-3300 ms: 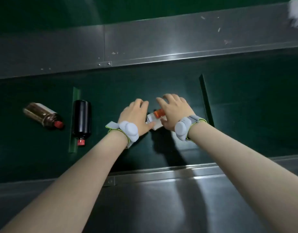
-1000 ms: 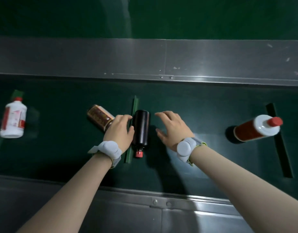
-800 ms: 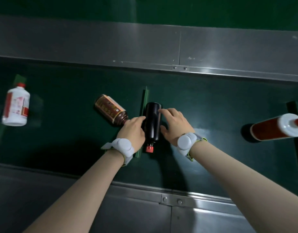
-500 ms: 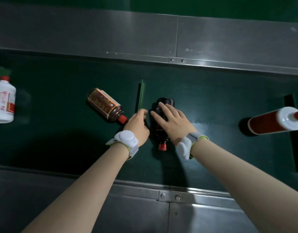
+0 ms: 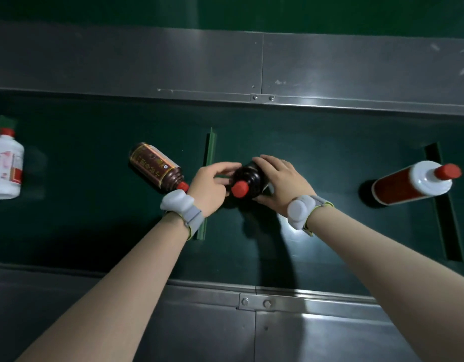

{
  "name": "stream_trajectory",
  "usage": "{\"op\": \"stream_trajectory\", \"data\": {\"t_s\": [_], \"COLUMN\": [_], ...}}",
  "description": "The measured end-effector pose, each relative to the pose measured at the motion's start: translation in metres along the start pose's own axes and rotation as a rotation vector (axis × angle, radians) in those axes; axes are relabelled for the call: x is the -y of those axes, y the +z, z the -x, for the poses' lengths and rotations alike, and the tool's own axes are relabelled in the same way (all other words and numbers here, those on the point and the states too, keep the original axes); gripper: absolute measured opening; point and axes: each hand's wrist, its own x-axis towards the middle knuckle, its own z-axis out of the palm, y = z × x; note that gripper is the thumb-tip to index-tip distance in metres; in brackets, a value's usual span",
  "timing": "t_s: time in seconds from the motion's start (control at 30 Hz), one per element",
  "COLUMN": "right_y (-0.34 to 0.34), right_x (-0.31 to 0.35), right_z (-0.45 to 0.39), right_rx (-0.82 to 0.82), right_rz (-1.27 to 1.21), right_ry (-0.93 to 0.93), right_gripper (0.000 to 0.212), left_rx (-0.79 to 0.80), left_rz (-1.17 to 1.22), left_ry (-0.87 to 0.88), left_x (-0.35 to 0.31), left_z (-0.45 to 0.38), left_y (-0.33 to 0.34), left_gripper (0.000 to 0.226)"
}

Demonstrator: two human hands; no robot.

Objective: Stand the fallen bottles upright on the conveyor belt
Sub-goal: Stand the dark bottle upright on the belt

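Observation:
A black bottle (image 5: 249,176) with a red cap stands nearly upright on the dark green conveyor belt (image 5: 95,218), its cap pointing up at the camera. My left hand (image 5: 212,186) grips its left side and my right hand (image 5: 280,181) grips its right side. A brown bottle (image 5: 155,167) with a gold label lies on its side just left of my left hand, red cap toward me. A white bottle (image 5: 4,168) with a red cap lies at the far left. A red and white bottle (image 5: 411,182) stands upright at the right.
Raised green cleats cross the belt, one (image 5: 208,163) between the brown and black bottles and a darker one (image 5: 445,205) at the right. Steel rails border the belt on the far side (image 5: 225,66) and the near side (image 5: 251,322).
The black bottle, lying on its side with both hands closing on it, has been tipped up to nearly upright. The belt's contents have shifted slightly in view.

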Motion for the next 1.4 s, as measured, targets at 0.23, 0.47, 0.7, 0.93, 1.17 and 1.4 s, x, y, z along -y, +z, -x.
{"op": "stream_trajectory", "data": {"t_s": [0.23,0.47,0.7,0.93,1.17,1.4], "right_y": [0.003,0.026,0.023,0.028,0.036,0.02], "right_x": [0.011,0.019,0.024,0.029,0.047,0.084], "right_z": [0.016,0.024,0.025,0.024,0.026,0.03], "right_rx": [-0.201,-0.167,-0.186,-0.267,-0.322,-0.352], "right_rz": [-0.532,-0.536,-0.537,-0.608,-0.596,-0.528], "right_ry": [0.261,0.253,0.271,0.372,0.424,0.463], "right_gripper": [0.073,0.078,0.076,0.069,0.072,0.09], "left_rx": [0.011,-0.056,-0.072,-0.035,0.05,0.071], "left_rz": [-0.186,-0.261,-0.176,-0.196,-0.272,-0.359], "left_ry": [0.11,0.063,0.059,0.111,0.159,0.271], "left_x": [-0.029,-0.005,0.003,-0.003,0.0,-0.005], "left_z": [0.005,0.014,0.019,0.009,0.005,0.023], "left_y": [0.025,0.032,0.026,0.023,0.007,-0.028], "left_gripper": [0.086,0.078,0.069,0.067,0.065,0.064]}}
